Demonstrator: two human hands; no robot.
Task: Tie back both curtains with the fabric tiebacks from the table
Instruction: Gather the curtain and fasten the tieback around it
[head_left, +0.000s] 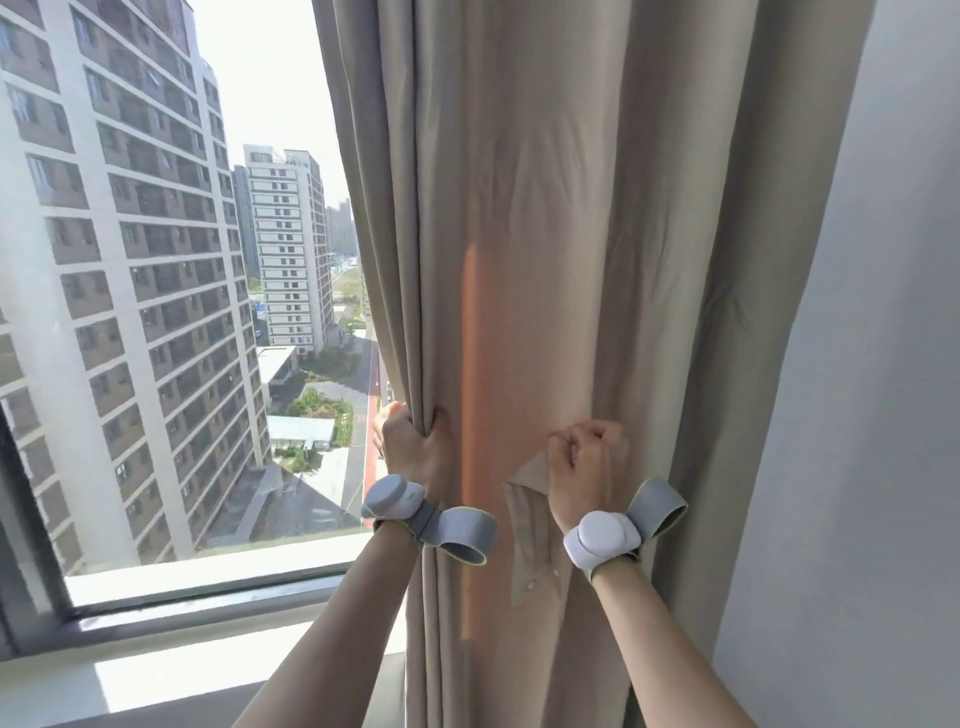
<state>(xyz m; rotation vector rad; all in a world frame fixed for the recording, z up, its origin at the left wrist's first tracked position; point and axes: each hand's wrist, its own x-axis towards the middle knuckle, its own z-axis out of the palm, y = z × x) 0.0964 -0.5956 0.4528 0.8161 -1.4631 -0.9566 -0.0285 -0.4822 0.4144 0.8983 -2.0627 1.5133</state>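
A tall window (156, 312) fills the left of the frame, with a pale sill (208, 571) along its bottom edge, and a grey wall (857, 415) runs down the right. The beige curtain (545, 208) hangs gathered in the centre. At lower centre, the left hand (415, 447) is clenched round the curtain's window-side edge. Beside it, the right hand (587, 462) has its fingers curled tight, pinching a beige tieback (532, 545) that dangles against the curtain.

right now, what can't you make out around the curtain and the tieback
All in the head view:
- Fingertips of the left hand: wrapped behind the edge of the curtain.
- Upper end of the tieback: covered by the right hand.
- Curtain top and hem: cut off by the frame edges.
- Second curtain and table: outside the frame.
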